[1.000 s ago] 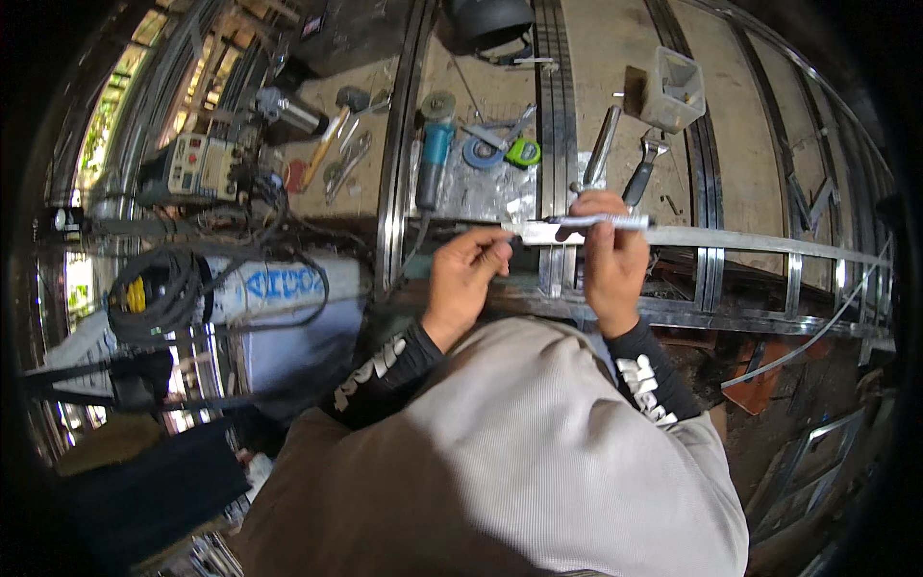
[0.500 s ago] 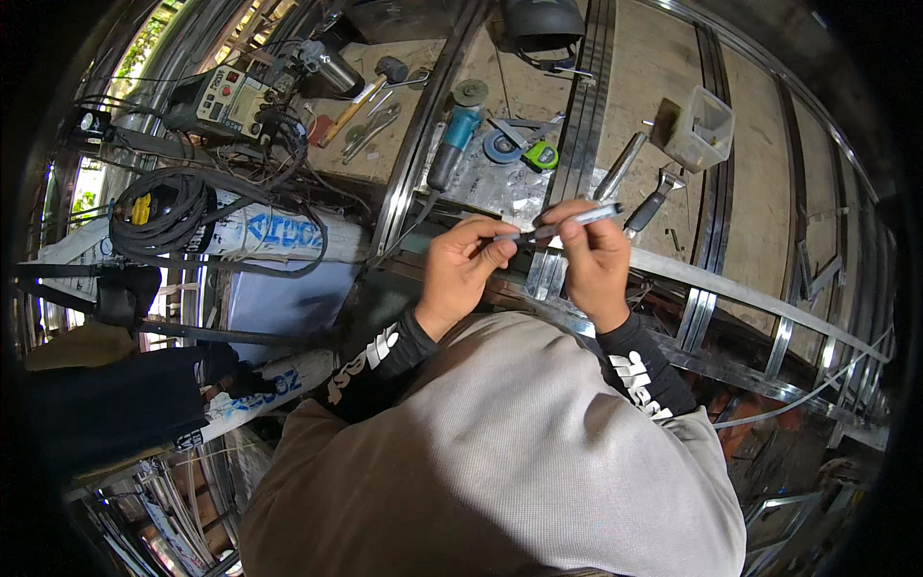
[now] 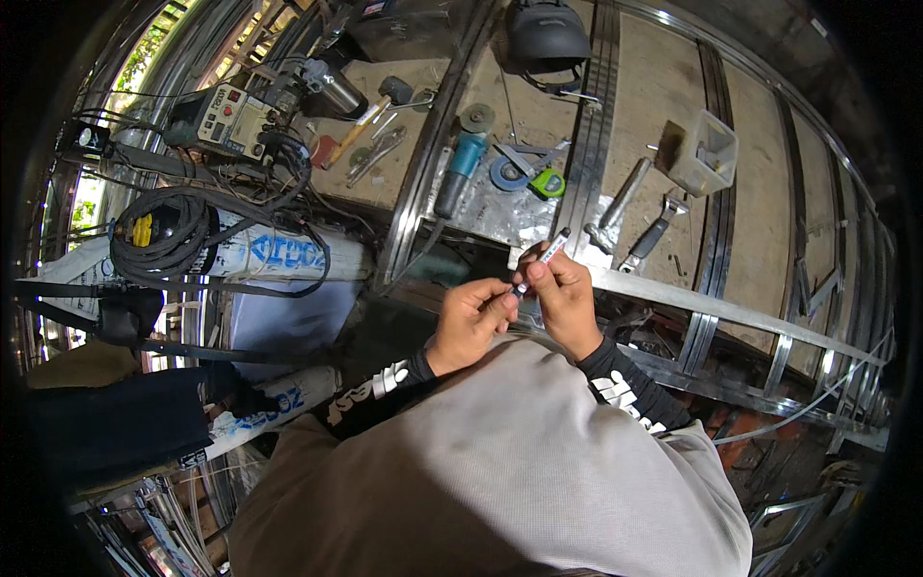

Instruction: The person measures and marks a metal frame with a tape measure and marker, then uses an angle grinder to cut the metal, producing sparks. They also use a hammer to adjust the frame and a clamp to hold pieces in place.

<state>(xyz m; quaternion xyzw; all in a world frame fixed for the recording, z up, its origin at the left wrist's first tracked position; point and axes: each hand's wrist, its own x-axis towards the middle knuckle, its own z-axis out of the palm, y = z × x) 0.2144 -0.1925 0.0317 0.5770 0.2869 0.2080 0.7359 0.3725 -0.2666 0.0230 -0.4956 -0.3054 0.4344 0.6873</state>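
Close in front of my chest, both hands meet around a slim white marker pen [image 3: 553, 253] with a dark end pointing up and away. My right hand [image 3: 571, 308] is closed on the pen's body with thumb and fingers. Fingertips of my left hand [image 3: 471, 322] pinch a small dark piece at the pen's lower end; whether it is a cap or the tip is hidden by the fingers. Beyond the hands on the bench are a hammer [image 3: 623, 202] and a black-handled tool [image 3: 651, 238].
An angle grinder [image 3: 460, 173], a green tape measure [image 3: 548, 184] and a blue tape roll [image 3: 508, 174] lie ahead. A translucent container [image 3: 707, 154] and a welding helmet [image 3: 548, 38] are farther off. A metal rail [image 3: 716, 306] crosses at right. Coiled cables [image 3: 168, 231] hang over a white cylinder at left.
Both hands have come down and closer to my body. The pen has turned from nearly level to a steep slant, its dark end up. My hands have drawn closer together.
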